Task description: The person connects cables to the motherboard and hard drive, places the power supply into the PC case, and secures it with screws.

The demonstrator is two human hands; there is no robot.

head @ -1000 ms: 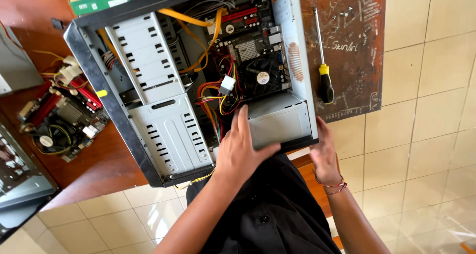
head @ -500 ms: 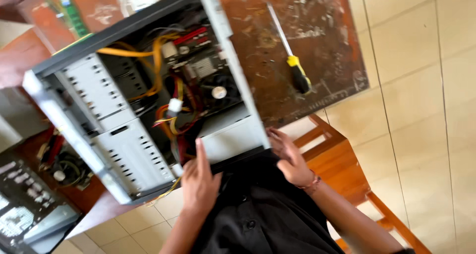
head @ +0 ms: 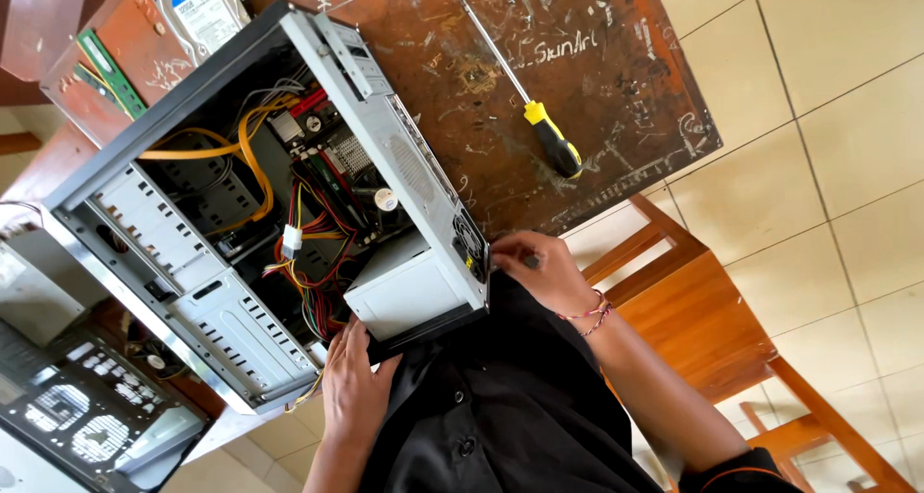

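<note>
A: Where are the hands?

B: The left hand (head: 354,389) lies flat and open against the underside edge of the open computer case (head: 260,214), fingers spread, at about seven o'clock from the silver power supply (head: 409,286). The right hand (head: 544,267) is curled around the case's rear corner at three o'clock from that power supply, fingertips pressed to the vented back panel; it grips only the case, which sits at the near edge of the scratched brown table (head: 597,89).

A: And around them?

B: Inside, red, yellow and black wires (head: 308,252) bunch at ten o'clock from the power supply, with flat orange cables (head: 245,156) further up. A yellow-handled screwdriver (head: 539,117) lies loose on the table at one o'clock from the right hand. A bare hard drive (head: 197,7) rests at the table's far corner, and a perforated black panel (head: 77,416) sits low at eight o'clock.

A: What might go wrong?

B: The case overhangs toward the person's lap; judging by that, a slip of either hand could tip it off. Loose wires could also snag or get pinched against the metal bays.
</note>
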